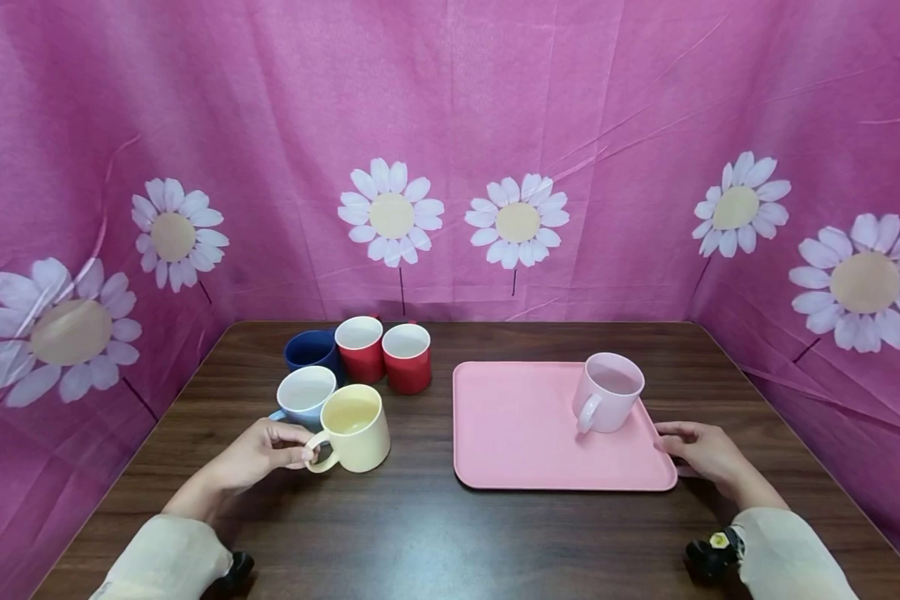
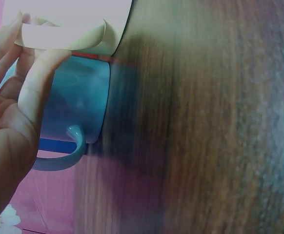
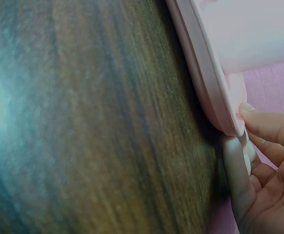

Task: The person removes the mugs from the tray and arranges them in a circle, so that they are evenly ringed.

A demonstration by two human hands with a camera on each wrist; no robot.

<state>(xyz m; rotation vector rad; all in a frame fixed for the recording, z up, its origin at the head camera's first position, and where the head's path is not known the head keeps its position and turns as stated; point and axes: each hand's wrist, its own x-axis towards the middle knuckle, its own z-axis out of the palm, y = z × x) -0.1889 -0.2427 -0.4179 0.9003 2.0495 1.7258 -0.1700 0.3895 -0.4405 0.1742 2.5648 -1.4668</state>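
Note:
My left hand (image 1: 258, 454) pinches the handle of a pale yellow mug (image 1: 363, 437), which stands upright at the front of a cluster of mugs. Just behind it is a light blue mug (image 1: 304, 393), whose handle shows below the fingers in the left wrist view. On the right, my right hand (image 1: 701, 454) grips the right edge of a pink tray (image 1: 517, 433), thumb on top of the rim and fingers at its side and underneath. A pale pink mug (image 1: 607, 392) stands on the tray's right part, its handle toward the front left.
Behind the light blue mug stand a dark blue mug (image 1: 311, 348) and two red mugs with white insides, one red mug (image 1: 362, 354) beside the other red mug (image 1: 407, 362). Bare brown table (image 1: 420, 533) lies in front. A pink flowered cloth (image 1: 450, 100) hangs around the table.

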